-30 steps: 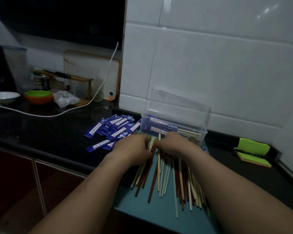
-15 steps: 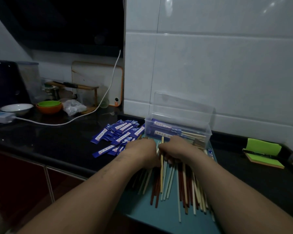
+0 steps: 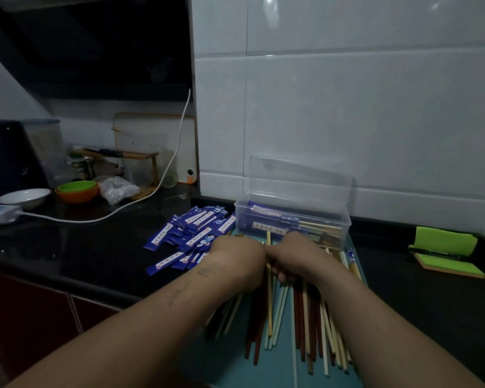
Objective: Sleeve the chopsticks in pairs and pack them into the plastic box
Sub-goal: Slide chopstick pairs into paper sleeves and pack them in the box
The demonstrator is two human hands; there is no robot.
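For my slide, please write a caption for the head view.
Left hand and right hand handle loose chopsticks on a teal board, beside blue sleeves and the plastic box.

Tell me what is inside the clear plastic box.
Blue-sleeved chopstick pairs lie inside the plastic box, bare ends pointing right. The right hand covers its lower front, hiding what lies there.

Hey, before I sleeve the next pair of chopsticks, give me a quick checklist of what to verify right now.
1. Plastic box with its lid open: ok.
2. Room in the box above the sleeved pairs: ok, they lie low.
3. Blue sleeves beside the left hand: ok, a pile.
4. Loose chopsticks on the teal board: ok, plenty.
5. Matching pair picked out by the right hand: cannot tell, both hands cover the spot.
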